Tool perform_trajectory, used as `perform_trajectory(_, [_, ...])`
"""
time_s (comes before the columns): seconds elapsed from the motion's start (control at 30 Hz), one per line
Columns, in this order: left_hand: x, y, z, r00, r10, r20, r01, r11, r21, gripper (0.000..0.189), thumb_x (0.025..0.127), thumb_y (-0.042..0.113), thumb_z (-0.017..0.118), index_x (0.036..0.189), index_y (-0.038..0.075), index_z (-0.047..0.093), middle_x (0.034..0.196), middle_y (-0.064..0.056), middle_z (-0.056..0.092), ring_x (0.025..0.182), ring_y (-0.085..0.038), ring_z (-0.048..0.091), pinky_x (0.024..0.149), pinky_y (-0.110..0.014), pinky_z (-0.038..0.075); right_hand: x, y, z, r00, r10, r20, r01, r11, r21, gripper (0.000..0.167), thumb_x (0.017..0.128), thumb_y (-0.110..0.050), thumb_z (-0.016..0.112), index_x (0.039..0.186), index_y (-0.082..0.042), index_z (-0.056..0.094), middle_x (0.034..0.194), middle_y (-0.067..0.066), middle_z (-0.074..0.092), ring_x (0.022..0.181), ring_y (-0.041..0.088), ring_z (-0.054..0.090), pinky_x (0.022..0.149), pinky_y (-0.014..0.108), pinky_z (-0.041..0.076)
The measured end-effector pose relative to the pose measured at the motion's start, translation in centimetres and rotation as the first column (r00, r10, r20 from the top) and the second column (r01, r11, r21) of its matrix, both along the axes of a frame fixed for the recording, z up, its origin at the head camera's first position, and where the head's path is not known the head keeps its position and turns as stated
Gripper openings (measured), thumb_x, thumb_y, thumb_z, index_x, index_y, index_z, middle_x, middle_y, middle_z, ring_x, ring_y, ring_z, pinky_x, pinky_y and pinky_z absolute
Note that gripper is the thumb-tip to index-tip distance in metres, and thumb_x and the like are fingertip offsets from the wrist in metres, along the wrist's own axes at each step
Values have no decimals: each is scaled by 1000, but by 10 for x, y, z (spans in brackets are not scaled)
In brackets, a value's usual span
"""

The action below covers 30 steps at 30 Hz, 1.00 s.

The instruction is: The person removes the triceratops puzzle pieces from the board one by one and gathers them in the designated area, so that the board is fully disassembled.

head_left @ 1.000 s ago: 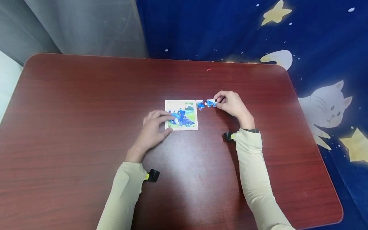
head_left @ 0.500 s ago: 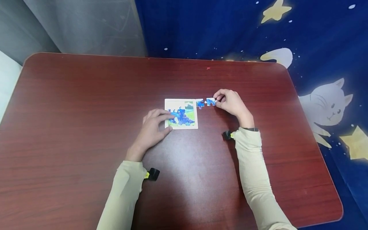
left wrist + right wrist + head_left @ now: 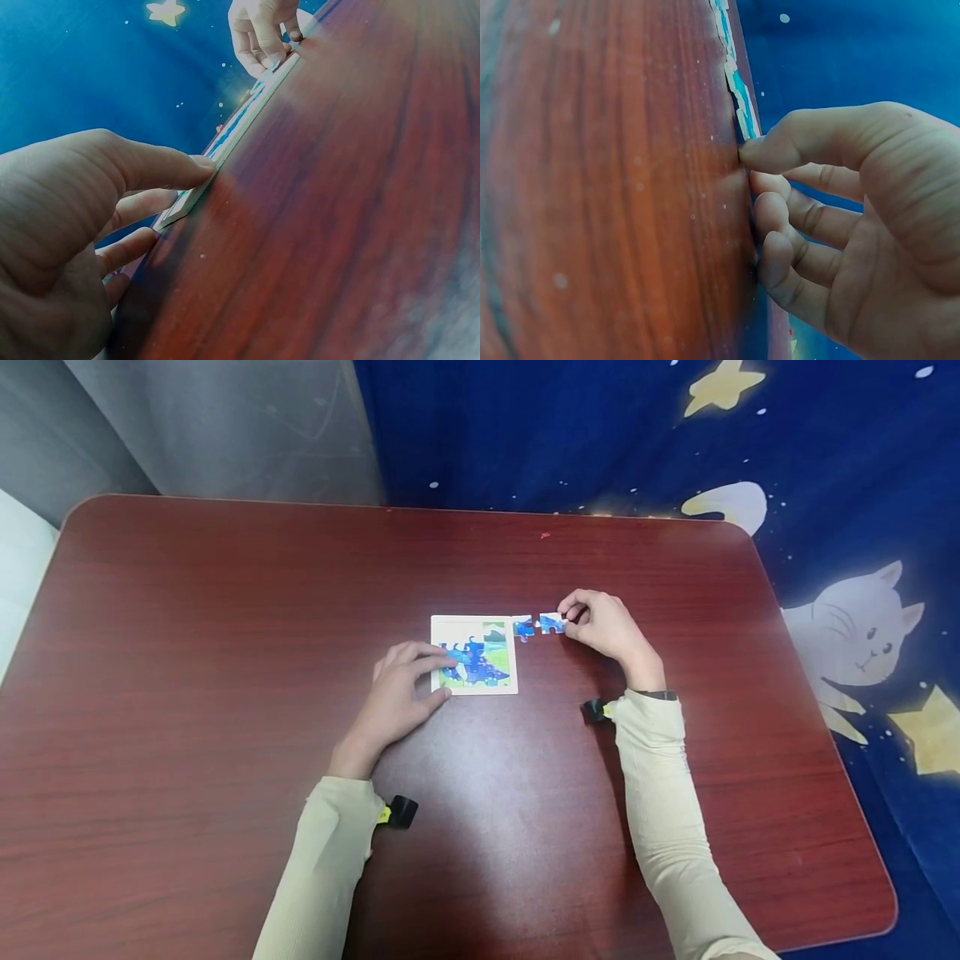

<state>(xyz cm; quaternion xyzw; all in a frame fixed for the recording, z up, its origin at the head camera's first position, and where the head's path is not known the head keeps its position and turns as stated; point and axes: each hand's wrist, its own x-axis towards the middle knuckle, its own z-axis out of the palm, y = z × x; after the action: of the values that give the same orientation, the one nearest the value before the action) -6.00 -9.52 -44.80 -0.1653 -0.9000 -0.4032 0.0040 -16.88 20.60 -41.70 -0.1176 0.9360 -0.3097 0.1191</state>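
A small square jigsaw puzzle (image 3: 497, 662) in a pale frame lies on the table, with a blue animal partly assembled in it. My left hand (image 3: 397, 697) rests on its left side, fingers extended over the picture and thumb at the near left corner. In the left wrist view the thumb (image 3: 176, 169) lies along the frame's edge. Right of the frame sits a loose blue puzzle piece (image 3: 522, 627). Beside that, my right hand (image 3: 609, 628) pinches the right edge of a second puzzle piece (image 3: 551, 623), which lies flat close to the tabletop. The right wrist view shows that piece (image 3: 742, 105) edge-on at the thumb tip.
The dark red wooden table (image 3: 225, 652) has rounded corners. Behind it hang a grey curtain (image 3: 262, 427) and a blue curtain (image 3: 525, 435) with stars and a cat. A tiny red scrap (image 3: 545, 535) lies near the far edge. Black wrist cameras (image 3: 402, 812) stick out from both sleeves.
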Motion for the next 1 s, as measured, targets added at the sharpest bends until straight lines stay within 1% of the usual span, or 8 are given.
perform_trajectory(0.3, [0,-1,4,1000,3,12,-3,1000,7,37,79,15,72,116,13,67,123,-4,55,123,-27,35,103,-49,16,-3,0,0,1000,21,-8,-21,1000,10,20,79,-4,61,99,-6,63,87,8,58,71,21,52,69,31,40])
perform_trajectory(0.5, [0,0,1,1000,4,23,-3,1000,-3,37,80,16,72,117,15,66,123,-3,54,124,-26,35,103,-50,16,-2,1,0,1000,25,-3,-25,1000,15,20,79,-4,61,99,-5,62,87,8,57,71,21,51,68,31,40])
perform_trajectory(0.73, [0,0,2,1000,1,-3,-1,1000,6,36,79,15,73,115,15,67,122,-3,55,123,-28,36,101,-50,18,-2,1,2,999,44,-12,-43,999,15,22,78,-5,60,100,-5,62,88,9,59,70,20,54,69,32,40])
perform_trajectory(0.83, [0,0,2,1000,-6,-3,6,1000,1,36,80,16,73,115,15,67,123,-3,55,123,-27,36,102,-50,17,-1,2,3,999,39,-8,-39,999,7,23,79,-4,60,102,-3,61,89,10,59,71,21,54,70,33,41])
perform_trajectory(0.93, [2,0,3,1000,-12,3,12,1000,-10,37,80,16,73,116,15,66,123,-3,54,123,-26,36,102,-50,17,1,1,4,999,29,-20,-29,1000,-8,23,80,-3,58,103,-2,61,90,11,58,72,22,54,70,34,42])
perform_trajectory(1.0, [3,0,2,1000,-9,4,9,1000,-14,37,80,16,73,116,15,66,123,-3,54,123,-26,36,102,-49,17,3,-1,4,998,28,-47,-29,999,-21,21,81,-4,58,102,-2,61,88,9,58,71,21,53,68,33,42])
